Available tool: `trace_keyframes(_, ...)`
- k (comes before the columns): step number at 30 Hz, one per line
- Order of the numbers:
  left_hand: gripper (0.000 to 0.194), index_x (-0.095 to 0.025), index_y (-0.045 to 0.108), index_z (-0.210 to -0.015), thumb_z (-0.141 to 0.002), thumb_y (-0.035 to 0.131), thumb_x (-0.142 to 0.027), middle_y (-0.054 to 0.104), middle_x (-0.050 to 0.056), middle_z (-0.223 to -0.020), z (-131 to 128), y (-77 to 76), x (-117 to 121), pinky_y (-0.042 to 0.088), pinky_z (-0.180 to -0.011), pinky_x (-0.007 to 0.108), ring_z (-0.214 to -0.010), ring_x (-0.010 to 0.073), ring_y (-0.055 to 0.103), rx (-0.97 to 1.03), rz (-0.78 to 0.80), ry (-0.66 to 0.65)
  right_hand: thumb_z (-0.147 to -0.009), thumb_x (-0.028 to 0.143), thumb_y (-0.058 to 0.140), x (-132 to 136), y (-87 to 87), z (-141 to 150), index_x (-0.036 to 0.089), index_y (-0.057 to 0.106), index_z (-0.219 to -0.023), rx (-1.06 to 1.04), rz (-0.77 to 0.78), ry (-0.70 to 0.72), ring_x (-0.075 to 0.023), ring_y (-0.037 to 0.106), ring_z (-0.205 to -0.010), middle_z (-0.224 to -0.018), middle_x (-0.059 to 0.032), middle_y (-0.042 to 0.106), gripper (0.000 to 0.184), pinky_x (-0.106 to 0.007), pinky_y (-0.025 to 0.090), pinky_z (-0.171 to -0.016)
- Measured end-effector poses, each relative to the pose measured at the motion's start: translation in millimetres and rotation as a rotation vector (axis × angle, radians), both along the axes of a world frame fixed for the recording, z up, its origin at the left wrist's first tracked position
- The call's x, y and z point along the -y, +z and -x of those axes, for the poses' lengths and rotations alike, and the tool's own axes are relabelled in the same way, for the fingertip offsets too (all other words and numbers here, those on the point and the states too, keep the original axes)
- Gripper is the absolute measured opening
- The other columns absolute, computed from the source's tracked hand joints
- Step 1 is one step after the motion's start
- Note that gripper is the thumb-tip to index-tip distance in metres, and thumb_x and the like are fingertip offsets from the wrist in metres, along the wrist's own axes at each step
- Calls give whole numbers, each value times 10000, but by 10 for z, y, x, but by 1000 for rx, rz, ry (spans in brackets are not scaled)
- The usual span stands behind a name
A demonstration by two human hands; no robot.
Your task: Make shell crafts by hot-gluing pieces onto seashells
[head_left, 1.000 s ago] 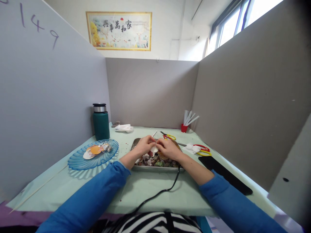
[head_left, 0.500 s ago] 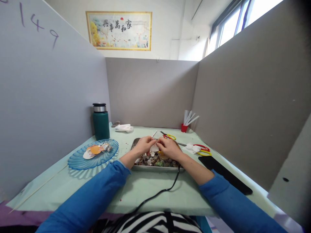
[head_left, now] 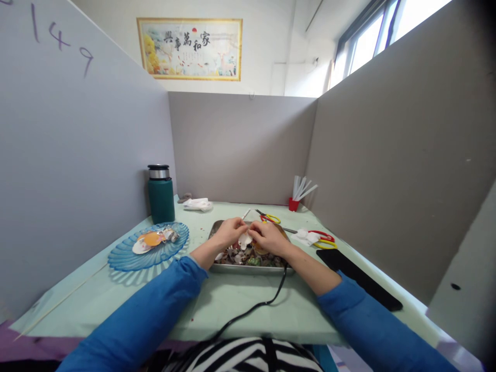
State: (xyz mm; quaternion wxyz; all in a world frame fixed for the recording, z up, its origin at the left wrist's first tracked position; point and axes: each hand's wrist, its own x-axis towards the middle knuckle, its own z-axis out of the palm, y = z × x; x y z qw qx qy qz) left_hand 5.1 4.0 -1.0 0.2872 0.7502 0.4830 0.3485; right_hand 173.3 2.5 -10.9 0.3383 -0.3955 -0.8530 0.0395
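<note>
My left hand and my right hand meet above a metal tray full of small seashells. Both have closed fingers, with the fingertips nearly touching. Pinched between them is a white seashell, its lower part showing below the fingers; the fingertip contact itself is partly hidden. A thin white stick shows just beyond the left fingers. A black cable runs over the tray's front right rim toward my body.
On the left, a blue scalloped plate bears several shells, with a green bottle behind. Scissors, more scissors, white tissue, a black flat object and a red cup of white sticks lie rightward. Grey partitions enclose the table.
The white seashell between my hands has shifted slightly down and turned. My fingers have moved only a little, and everything around them stays in place.
</note>
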Motion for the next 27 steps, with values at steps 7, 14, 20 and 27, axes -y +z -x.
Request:
trace_keyframes(7,219,-160,519,-811,-805,451,-368,494,-54,-472,-1,11,7,331,-359,183,-350,98,494,-1,3,-23,-860,260,456,9,8,3,165,572,-764,-2,1,-3,-103,487,-594,-642,9,581,178,-209,279,-554)
trace_keyframes(14,276,-165,507,-821,-792,487,-439,511,-51,-506,2,-25,-6,327,-341,176,-347,93,500,37,8,-35,-852,250,464,-13,-7,-1,170,576,-786,3,1,-4,-111,497,-618,-664,-1,592,153,-210,289,-565)
trace_keyframes(20,237,-161,515,-830,-805,477,-394,522,-45,-504,5,-31,-22,329,-342,170,-349,91,503,8,-3,-1,-864,259,441,-3,-4,2,168,575,-797,-4,18,2,-108,495,-608,-665,-1,592,175,-209,296,-565)
trace_keyframes(27,238,-160,530,-826,-797,479,-391,526,-37,-514,5,-34,-25,329,-334,171,-358,102,520,-16,-15,5,-836,226,450,-23,-16,-6,175,588,-842,18,25,1,-116,500,-621,-670,-3,596,148,-211,324,-593)
